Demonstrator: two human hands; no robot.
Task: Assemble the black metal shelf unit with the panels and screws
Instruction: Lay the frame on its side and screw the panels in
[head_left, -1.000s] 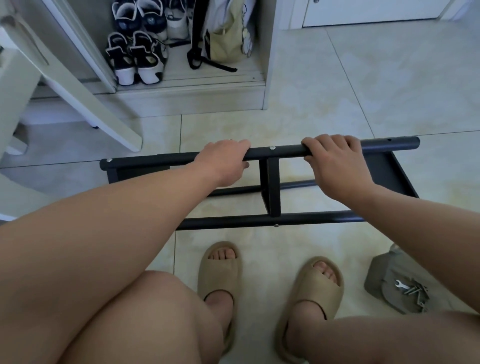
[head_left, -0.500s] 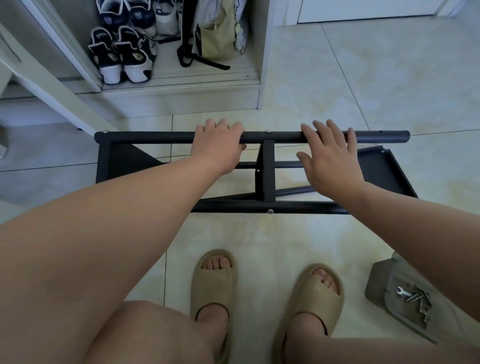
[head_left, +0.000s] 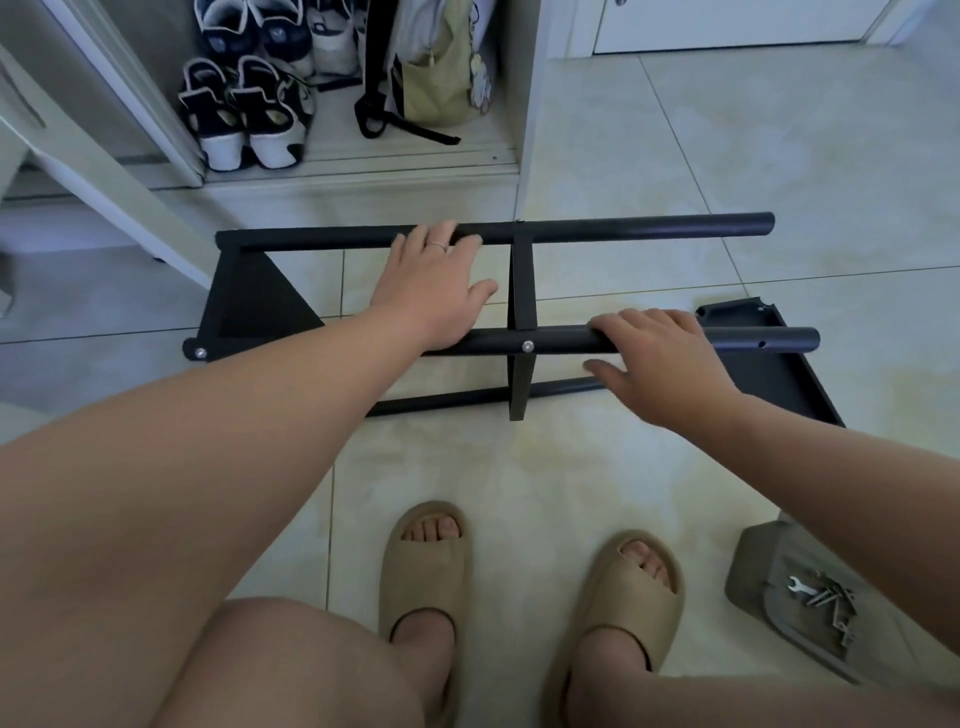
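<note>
Now the frame (head_left: 522, 280) lies on the floor (head_left: 727, 156), long axis crosswise. Left hand (head_left: 431, 286) rests flat on the far rail (head_left: 649, 228); right hand (head_left: 660, 358), nearer, curls round the near rail (head_left: 561, 340).

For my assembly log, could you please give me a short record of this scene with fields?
Frame: black shelf frame lying on floor tiles
Left hand: flat, fingertips on back bar
Right hand: fingers curled over front bar
Hardware: screws and spanner on grey tray
</note>
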